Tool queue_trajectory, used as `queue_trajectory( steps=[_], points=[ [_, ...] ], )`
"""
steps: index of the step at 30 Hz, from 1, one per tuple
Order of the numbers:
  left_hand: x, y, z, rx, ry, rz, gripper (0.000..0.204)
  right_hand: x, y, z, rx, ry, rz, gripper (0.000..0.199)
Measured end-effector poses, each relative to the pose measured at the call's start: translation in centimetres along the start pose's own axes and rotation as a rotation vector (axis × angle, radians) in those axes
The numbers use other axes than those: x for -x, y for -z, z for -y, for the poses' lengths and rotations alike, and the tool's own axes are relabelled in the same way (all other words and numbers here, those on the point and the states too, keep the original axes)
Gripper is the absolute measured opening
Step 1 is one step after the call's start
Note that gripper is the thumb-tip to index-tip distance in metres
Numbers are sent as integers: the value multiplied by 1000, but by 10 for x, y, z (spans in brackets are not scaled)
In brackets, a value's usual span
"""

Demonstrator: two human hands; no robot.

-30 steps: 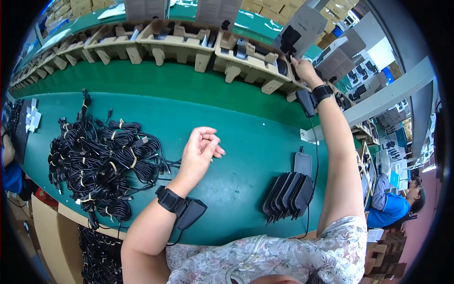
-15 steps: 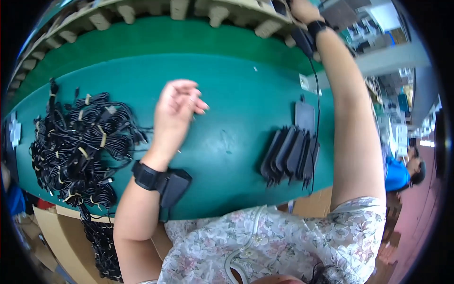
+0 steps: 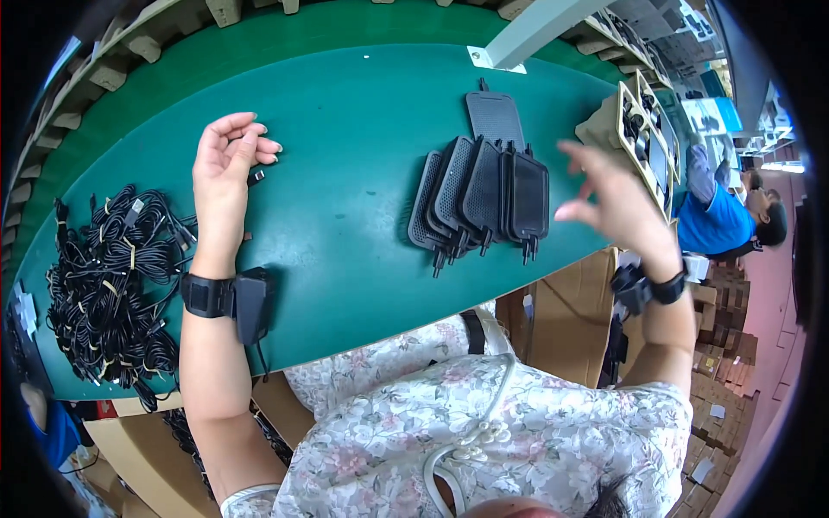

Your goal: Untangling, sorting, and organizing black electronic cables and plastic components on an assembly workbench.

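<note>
My left hand (image 3: 226, 168) hovers over the green table (image 3: 337, 250), its fingers loosely curled and apart, with nothing visible in them. A cable plug (image 3: 256, 177) shows just beside its palm. Left of that wrist lies a heap of bundled black cables (image 3: 121, 285) with pale ties. My right hand (image 3: 613, 194), smeared by motion, has its fingers spread and holds nothing that I can see. It is just right of several flat black rectangular cases (image 3: 484, 190) with dotted faces and short prongs. These lean overlapped in a row, and another case (image 3: 494, 116) lies flat behind them.
A moulded tray (image 3: 635, 129) with black parts stands at the right edge. Behind the table runs a cardboard-coloured tray row (image 3: 147, 43). A white metal post (image 3: 535, 39) is fixed at the back. Open cardboard boxes (image 3: 566, 319) sit below the front edge. A person in blue (image 3: 717, 216) is at right.
My right hand has come back from the far right tray to beside the black cases, without the black device and cord it was near. The view has shifted rightward; my left hand remains loosely curled.
</note>
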State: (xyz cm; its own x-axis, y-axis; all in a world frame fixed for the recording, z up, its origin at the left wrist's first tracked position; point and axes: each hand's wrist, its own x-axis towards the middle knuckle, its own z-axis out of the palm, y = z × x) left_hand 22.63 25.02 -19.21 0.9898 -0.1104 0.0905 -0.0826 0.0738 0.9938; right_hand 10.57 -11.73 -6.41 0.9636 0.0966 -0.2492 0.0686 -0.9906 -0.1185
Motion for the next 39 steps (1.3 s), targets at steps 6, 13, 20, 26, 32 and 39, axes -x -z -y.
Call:
queue_trajectory(
  steps=[6, 13, 20, 26, 32, 39],
  points=[
    [-3, -5, -1, -25, -13, 19, 19, 2, -71, 14, -72, -95, -131, 78],
    [-1, -1, 2, -19, -26, 22, 18, -44, -63, 3, -174, 155, -201, 74],
    [-2, -2, 7, -27, -11, 35, 17, -60, -45, 17, -104, 73, -61, 76],
    [-1, -3, 5, -31, 11, 38, 16, -82, -21, -7, -510, 13, 206, 81],
    [-2, -8, 1, -25, 19, 28, 16, -90, -35, -3, -286, 41, 124, 90],
    [-2, -6, 3, -6, 15, 27, 15, -105, -43, -10, -446, -127, 121, 58]
  ],
)
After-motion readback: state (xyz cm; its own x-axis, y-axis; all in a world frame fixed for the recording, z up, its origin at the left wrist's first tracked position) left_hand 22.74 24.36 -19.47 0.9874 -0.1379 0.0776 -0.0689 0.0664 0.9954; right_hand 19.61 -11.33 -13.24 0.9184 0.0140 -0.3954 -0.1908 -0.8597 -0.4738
